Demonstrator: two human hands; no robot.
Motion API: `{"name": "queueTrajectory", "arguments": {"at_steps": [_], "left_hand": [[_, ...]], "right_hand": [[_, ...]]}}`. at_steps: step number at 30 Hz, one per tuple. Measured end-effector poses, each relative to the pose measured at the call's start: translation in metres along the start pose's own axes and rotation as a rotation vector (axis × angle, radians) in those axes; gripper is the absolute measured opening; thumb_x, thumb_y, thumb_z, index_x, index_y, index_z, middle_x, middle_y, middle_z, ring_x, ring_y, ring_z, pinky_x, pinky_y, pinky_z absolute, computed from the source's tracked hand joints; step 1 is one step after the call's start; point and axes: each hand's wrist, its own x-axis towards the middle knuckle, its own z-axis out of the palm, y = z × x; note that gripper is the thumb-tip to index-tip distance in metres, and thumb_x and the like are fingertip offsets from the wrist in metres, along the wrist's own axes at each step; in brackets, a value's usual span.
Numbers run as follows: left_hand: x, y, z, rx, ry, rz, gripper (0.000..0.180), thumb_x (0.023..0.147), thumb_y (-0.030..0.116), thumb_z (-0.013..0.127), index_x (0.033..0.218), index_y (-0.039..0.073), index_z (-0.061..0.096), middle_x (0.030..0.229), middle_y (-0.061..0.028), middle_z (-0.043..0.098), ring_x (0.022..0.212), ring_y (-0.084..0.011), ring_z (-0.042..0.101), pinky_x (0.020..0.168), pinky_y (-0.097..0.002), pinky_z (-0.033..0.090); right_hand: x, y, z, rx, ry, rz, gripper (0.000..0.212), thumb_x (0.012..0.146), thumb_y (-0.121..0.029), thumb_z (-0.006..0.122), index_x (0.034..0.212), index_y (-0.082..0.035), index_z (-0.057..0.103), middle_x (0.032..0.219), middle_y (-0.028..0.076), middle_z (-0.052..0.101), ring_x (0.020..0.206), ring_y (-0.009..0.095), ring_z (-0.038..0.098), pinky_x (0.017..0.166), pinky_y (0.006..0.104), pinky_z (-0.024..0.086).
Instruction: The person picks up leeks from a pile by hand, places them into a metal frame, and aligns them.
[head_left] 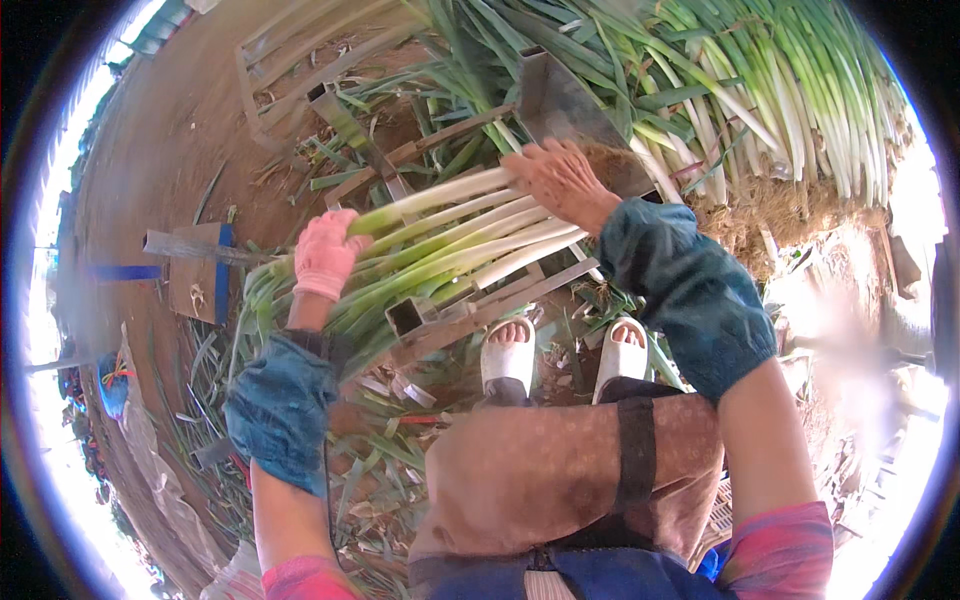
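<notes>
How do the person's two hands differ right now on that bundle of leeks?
The left hand wears a pink glove; the right hand is bare and soiled. The left hand grips the green leafy part of the leek bundle, while the right hand lies flat at its white root end. Both forearms wear teal sleeve covers.

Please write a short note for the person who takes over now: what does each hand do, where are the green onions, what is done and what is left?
Left hand, in a pink glove, grips the green end of the bundle of green onions.
Right hand, bare, presses flat on the white root ends beside the metal plate.
The bundle lies across the metal frame, in front of the feet in white sandals.
Done: one bundle gathered, root ends about even.
Left: the bundle is not tied, and the big pile of green onions behind still waits. Loose leaves cover the ground.
</notes>
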Motion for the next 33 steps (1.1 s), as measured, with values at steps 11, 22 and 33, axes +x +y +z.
{"name": "queueTrajectory", "arguments": {"at_steps": [11, 22, 33], "left_hand": [[0.008, 0.014, 0.075, -0.001, -0.391, -0.217, 0.042, 0.088, 0.038, 0.049, 0.111, 0.003, 0.055, 0.11, -0.0201, 0.058, 0.104, -0.0355, 0.052, 0.089, -0.0431, 0.04], [-0.011, 0.003, 0.102, 0.031, -0.079, -0.028, 0.034, 0.087, 0.033, 0.053, 0.11, 0.007, 0.053, 0.103, -0.018, 0.056, 0.095, -0.0373, 0.053, 0.085, -0.0452, 0.039], [-0.01, 0.0, 0.102, 0.015, -0.114, -0.07, 0.033, 0.085, 0.027, 0.055, 0.11, 0.005, 0.054, 0.101, -0.0177, 0.057, 0.097, -0.0359, 0.053, 0.085, -0.0444, 0.04]], "right_hand": [[0.022, 0.018, 0.069, -0.232, -0.495, 0.398, 0.028, 0.077, -0.02, 0.053, 0.098, -0.008, 0.067, 0.095, 0.018, 0.063, 0.095, 0.035, 0.056, 0.085, 0.0481, 0.041], [-0.009, 0.032, -0.103, 0.435, -0.078, 0.328, 0.043, 0.085, -0.035, 0.056, 0.115, -0.006, 0.054, 0.11, 0.019, 0.056, 0.102, 0.031, 0.055, 0.089, 0.0421, 0.043], [-0.158, 0.258, -0.137, -0.518, 0.072, 0.954, 0.035, 0.082, -0.014, 0.051, 0.115, -0.003, 0.048, 0.113, 0.021, 0.049, 0.106, 0.038, 0.05, 0.087, 0.0466, 0.043]]}}
